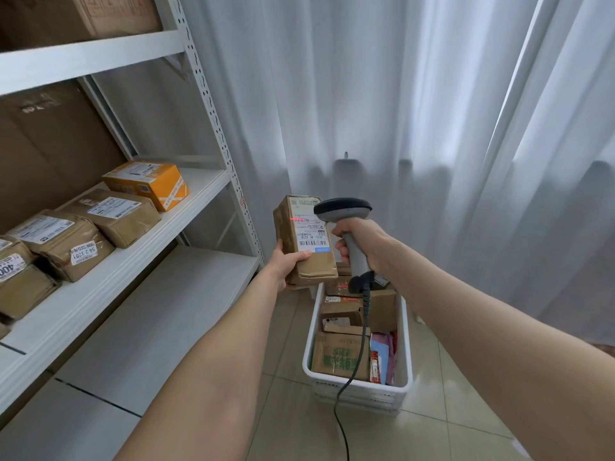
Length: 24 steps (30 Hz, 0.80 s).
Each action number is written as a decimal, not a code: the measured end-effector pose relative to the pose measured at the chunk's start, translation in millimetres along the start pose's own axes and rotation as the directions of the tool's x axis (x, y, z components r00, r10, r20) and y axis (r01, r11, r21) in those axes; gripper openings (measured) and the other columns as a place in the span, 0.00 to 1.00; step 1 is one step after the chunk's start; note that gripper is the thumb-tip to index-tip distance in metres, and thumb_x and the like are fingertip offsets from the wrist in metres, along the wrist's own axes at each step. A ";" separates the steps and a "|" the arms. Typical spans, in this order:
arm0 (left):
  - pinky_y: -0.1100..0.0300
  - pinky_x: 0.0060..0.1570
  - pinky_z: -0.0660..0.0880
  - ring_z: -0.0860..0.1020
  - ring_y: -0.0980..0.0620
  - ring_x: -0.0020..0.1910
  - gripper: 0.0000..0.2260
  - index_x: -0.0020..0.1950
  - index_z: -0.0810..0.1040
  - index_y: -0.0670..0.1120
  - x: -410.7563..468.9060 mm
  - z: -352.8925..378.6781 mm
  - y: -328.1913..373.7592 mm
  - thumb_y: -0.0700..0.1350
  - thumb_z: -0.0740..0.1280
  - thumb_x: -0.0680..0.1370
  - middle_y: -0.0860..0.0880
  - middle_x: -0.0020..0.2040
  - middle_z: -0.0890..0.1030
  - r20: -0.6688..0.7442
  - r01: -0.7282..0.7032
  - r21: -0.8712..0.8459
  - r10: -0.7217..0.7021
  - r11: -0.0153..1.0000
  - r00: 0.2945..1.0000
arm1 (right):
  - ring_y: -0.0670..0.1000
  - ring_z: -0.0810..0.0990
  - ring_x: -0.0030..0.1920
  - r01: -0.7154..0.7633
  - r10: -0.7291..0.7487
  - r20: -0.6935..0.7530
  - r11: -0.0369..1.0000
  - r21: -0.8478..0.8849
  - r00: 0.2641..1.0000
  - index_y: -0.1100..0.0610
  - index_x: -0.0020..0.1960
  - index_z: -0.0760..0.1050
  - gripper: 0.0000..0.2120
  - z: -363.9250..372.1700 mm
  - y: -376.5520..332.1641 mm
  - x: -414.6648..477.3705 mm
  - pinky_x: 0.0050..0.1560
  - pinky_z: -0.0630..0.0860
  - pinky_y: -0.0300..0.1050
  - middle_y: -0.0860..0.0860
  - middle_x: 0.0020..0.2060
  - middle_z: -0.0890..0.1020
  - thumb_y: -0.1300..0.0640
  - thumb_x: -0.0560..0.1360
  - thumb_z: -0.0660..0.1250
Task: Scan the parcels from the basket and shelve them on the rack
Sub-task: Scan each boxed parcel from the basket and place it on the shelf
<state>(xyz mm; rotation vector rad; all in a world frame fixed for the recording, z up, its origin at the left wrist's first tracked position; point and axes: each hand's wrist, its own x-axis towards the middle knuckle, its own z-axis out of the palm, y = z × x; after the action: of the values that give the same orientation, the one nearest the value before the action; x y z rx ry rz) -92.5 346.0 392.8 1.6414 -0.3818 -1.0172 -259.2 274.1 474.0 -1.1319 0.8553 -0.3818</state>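
— Item in hand?
— One brown parcel [299, 234], frame centre. My left hand [284, 266] grips its lower end. My right hand [362, 241] is wrapped round the scanner [342, 209], red line on the label.
— Shelved?
— Several, on the rack [203, 191] at left.
— Remaining?
— The basket [407, 344], lower centre: many parcels, unscanned, I judge.

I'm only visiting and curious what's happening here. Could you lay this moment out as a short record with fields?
Left grip: hand holds a brown parcel upright, label towards the scanner
Right grip: hand grips the grey corded scanner by its handle
Scan: red line lies across the parcel's label
Basket: white, on the floor, more parcels inside
Rack: white, at left; middle shelf carries shelved parcels and an orange box
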 end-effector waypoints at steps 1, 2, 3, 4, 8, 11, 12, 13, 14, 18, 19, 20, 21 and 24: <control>0.53 0.35 0.76 0.79 0.47 0.46 0.29 0.72 0.63 0.53 -0.1 0.3 0.4 0.41 0.71 0.74 0.44 0.61 0.77 -0.006 0.000 0.004 0.000 1.000 1.000 | 0.48 0.71 0.22 -0.004 0.004 -0.002 1.000 0.009 1.000 0.62 0.50 0.72 0.05 -0.8 -0.7 0.2 0.25 0.72 0.38 0.54 0.26 0.74 0.63 0.75 0.64; 0.54 0.34 0.76 0.78 0.47 0.46 0.29 0.72 0.63 0.53 -0.6 0.4 0.7 0.41 0.71 0.74 0.44 0.62 0.77 -0.013 0.001 0.009 -0.001 1.000 1.000 | 0.48 0.72 0.23 -0.012 0.012 -0.001 1.000 0.016 1.000 0.61 0.50 0.73 0.05 -1.4 -1.4 0.2 0.25 0.73 0.38 0.54 0.27 0.75 0.62 0.75 0.65; 0.54 0.34 0.75 0.78 0.47 0.46 0.29 0.72 0.63 0.53 -1.3 0.5 1.0 0.42 0.71 0.75 0.44 0.62 0.76 -0.018 0.003 0.012 -0.003 1.000 1.000 | 0.48 0.72 0.23 -0.021 0.021 0.004 1.000 0.015 1.000 0.61 0.50 0.73 0.05 -2.4 -1.8 0.1 0.25 0.74 0.38 0.54 0.27 0.76 0.62 0.75 0.66; 0.55 0.33 0.74 0.78 0.47 0.46 0.29 0.72 0.63 0.53 -1.9 0.8 1.2 0.42 0.71 0.75 0.44 0.62 0.76 -0.022 0.004 0.013 -0.004 1.000 1.000 | 0.48 0.73 0.23 -0.027 0.027 0.009 1.000 0.009 1.000 0.61 0.51 0.73 0.06 -3.4 -2.0 -0.2 0.25 0.74 0.38 0.54 0.27 0.77 0.61 0.75 0.66; 0.54 0.33 0.74 0.78 0.48 0.45 0.29 0.73 0.63 0.53 -3.9 1.0 1.7 0.42 0.71 0.75 0.44 0.61 0.76 -0.036 0.009 0.014 -0.008 1.000 0.999 | 0.48 0.74 0.23 -0.027 0.027 0.025 1.000 0.002 0.999 0.60 0.52 0.73 0.08 -6.0 -2.0 -1.2 0.25 0.75 0.38 0.54 0.27 0.78 0.60 0.75 0.67; 0.55 0.32 0.75 0.78 0.47 0.45 0.29 0.72 0.63 0.54 -6.2 1.7 2.5 0.42 0.71 0.75 0.45 0.59 0.77 -0.044 0.011 0.014 -0.011 1.000 0.999 | 0.47 0.73 0.23 -0.022 0.022 0.047 1.000 0.007 0.999 0.60 0.50 0.73 0.06 -6.9 -1.7 -1.6 0.25 0.74 0.37 0.53 0.26 0.77 0.60 0.75 0.67; 0.54 0.32 0.75 0.78 0.47 0.45 0.29 0.72 0.63 0.54 -6.9 2.1 2.3 0.42 0.71 0.75 0.45 0.59 0.77 -0.047 0.013 0.012 -0.013 1.000 0.999 | 0.47 0.73 0.23 -0.018 0.018 0.056 1.000 0.005 0.998 0.60 0.50 0.73 0.06 -7.4 -1.8 -1.6 0.25 0.74 0.37 0.53 0.26 0.77 0.60 0.75 0.66; 0.54 0.33 0.75 0.78 0.47 0.46 0.29 0.72 0.63 0.55 -7.7 2.2 2.2 0.42 0.71 0.75 0.44 0.60 0.77 -0.050 0.014 0.012 -0.013 1.000 0.999 | 0.47 0.73 0.23 -0.014 0.014 0.064 1.000 -0.001 0.998 0.60 0.50 0.73 0.05 -7.8 -1.9 -1.7 0.25 0.74 0.37 0.53 0.26 0.76 0.61 0.75 0.66; 0.54 0.34 0.76 0.78 0.46 0.46 0.29 0.72 0.63 0.55 -8.6 2.1 2.5 0.42 0.71 0.75 0.44 0.60 0.77 -0.053 0.012 0.011 -0.012 1.000 0.999 | 0.47 0.73 0.23 -0.011 0.012 0.070 1.000 -0.008 0.997 0.60 0.50 0.73 0.05 -7.9 -2.0 -1.7 0.25 0.74 0.37 0.53 0.26 0.76 0.60 0.75 0.66; 0.51 0.37 0.77 0.79 0.44 0.50 0.28 0.71 0.65 0.55 -14.6 -0.9 6.9 0.43 0.72 0.74 0.44 0.60 0.78 -0.063 0.009 0.009 -0.009 1.000 0.998 | 0.48 0.75 0.25 0.001 -0.004 0.062 0.999 0.049 0.998 0.60 0.52 0.73 0.08 -6.5 -0.3 1.0 0.27 0.76 0.39 0.54 0.29 0.79 0.59 0.76 0.68; 0.50 0.38 0.77 0.78 0.44 0.50 0.28 0.70 0.65 0.56 -17.0 -2.5 9.5 0.44 0.72 0.74 0.45 0.59 0.78 -0.067 0.008 0.009 -0.007 1.000 0.998 | 0.49 0.75 0.26 0.009 -0.013 0.053 0.997 0.080 0.999 0.60 0.53 0.73 0.09 -5.3 0.0 2.4 0.28 0.77 0.40 0.55 0.30 0.81 0.59 0.76 0.68; 0.51 0.37 0.76 0.78 0.45 0.50 0.28 0.70 0.66 0.56 -20.4 -4.8 12.8 0.44 0.72 0.74 0.46 0.57 0.78 -0.076 0.004 0.007 -0.004 1.000 0.997 | 0.49 0.76 0.27 0.014 -0.018 0.038 0.994 0.109 0.999 0.60 0.54 0.72 0.10 -3.4 0.2 3.8 0.30 0.77 0.41 0.56 0.32 0.81 0.59 0.76 0.69; 0.51 0.36 0.75 0.78 0.46 0.48 0.27 0.70 0.66 0.55 -23.7 -8.6 17.0 0.45 0.72 0.73 0.47 0.55 0.78 -0.091 -0.001 0.004 0.002 1.000 0.996 | 0.50 0.77 0.29 0.016 -0.019 0.014 0.990 0.138 1.000 0.60 0.54 0.72 0.10 -0.6 -0.1 5.3 0.32 0.78 0.43 0.57 0.34 0.82 0.59 0.76 0.69; 0.52 0.35 0.73 0.77 0.49 0.46 0.27 0.69 0.68 0.54 -34.2 -22.5 31.3 0.48 0.73 0.73 0.50 0.52 0.78 -0.148 -0.019 0.006 0.020 1.000 0.989 | 0.52 0.79 0.36 0.024 -0.010 -0.068 0.977 0.210 0.998 0.59 0.55 0.73 0.11 8.4 0.4 13.0 0.40 0.80 0.48 0.57 0.40 0.81 0.59 0.75 0.71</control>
<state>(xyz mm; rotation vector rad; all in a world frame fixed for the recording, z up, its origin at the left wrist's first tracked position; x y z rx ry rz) -86.9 373.7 435.9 1.7018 -0.3003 -0.8745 -244.7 270.9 469.9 -0.9347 0.8424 -0.5150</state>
